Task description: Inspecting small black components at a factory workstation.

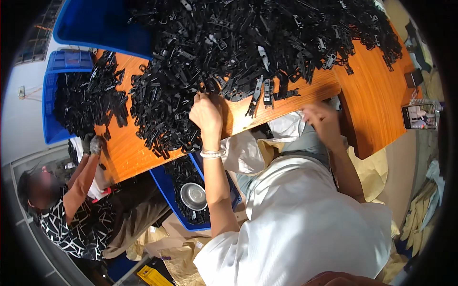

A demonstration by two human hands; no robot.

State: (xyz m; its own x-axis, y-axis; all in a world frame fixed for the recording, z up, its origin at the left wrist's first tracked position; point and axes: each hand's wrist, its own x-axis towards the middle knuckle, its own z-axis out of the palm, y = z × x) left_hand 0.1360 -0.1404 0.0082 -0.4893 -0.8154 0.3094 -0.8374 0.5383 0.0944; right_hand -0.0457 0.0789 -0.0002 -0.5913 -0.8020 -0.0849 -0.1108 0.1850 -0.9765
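Note:
My left hand (206, 113) rests at the near edge of a large heap of black plastic parts (205, 52). Its fingers are curled together against the parts, and what they hold is hidden. My right hand (322, 121) is over my lap, just off the front edge of the wooden table (369, 100). Motion smears its fingers, so I cannot see whether anything is in them. Between the hands, a few long black clip-like parts (268, 93) lie apart from the heap near the table edge.
A blue bin (100, 24) leans into the heap at the far left. Another blue bin (50, 102) of black parts stands beside a co-worker in gloves (95, 144). Below the table, a blue crate (164, 190) holds parts and a metal bowl (193, 196). A phone (420, 117) stands at right.

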